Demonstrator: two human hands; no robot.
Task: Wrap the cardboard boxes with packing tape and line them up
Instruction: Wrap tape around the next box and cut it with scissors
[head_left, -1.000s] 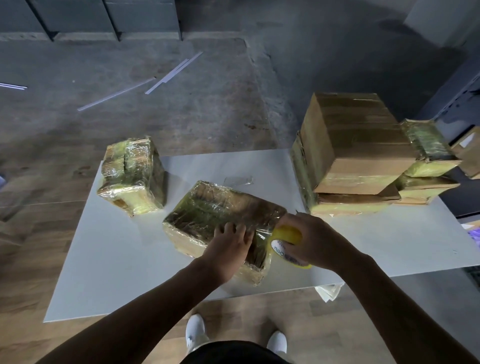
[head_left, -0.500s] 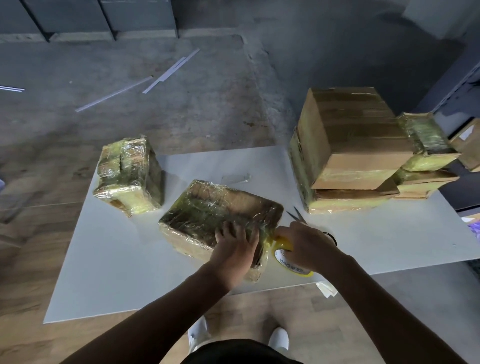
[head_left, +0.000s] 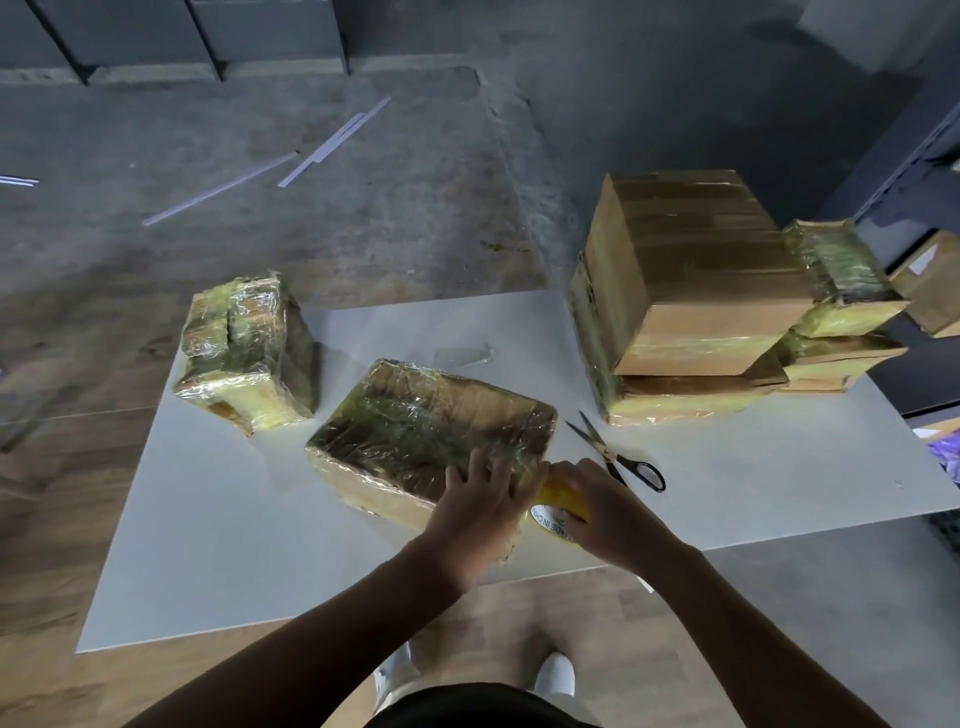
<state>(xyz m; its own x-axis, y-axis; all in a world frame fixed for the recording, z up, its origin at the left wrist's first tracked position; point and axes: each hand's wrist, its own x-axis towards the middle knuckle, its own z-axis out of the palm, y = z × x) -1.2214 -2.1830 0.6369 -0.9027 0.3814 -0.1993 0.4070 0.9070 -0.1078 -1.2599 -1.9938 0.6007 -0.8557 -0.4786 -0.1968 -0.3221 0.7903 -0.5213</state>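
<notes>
Logging from the left edge of the frame. I see pale strips (head_left: 223, 187) lying on the grey floor at upper left. On the white worktop (head_left: 234, 545), near its far left corner, stands a small wrapped box (head_left: 247, 353), shiny with film and well apart from the rest.

Centre of frame: the flat box (head_left: 415, 436) lies skewed on the worktop, its top covered in glossy yellowish tape. A scrap of clear film (head_left: 462, 356) lies just behind it. The left hand (head_left: 478, 512) rests on the near right corner of the flat box, fingers fairly straight and spread over the top, gripping nothing. Just to its right, the right hand (head_left: 605, 512) is curled round the yellow tape roll (head_left: 558, 512), which sits against the box's right end. The two hands nearly touch. I cannot tell whether tape runs from roll to box.

Black-handled scissors (head_left: 618, 457) lie on the worktop just beyond the right hand, blades parted.

Right of frame: a stack of boxes (head_left: 691, 291), a large carton on a flatter one, with smaller wrapped boxes (head_left: 841, 291) piled touching its right side.
</notes>
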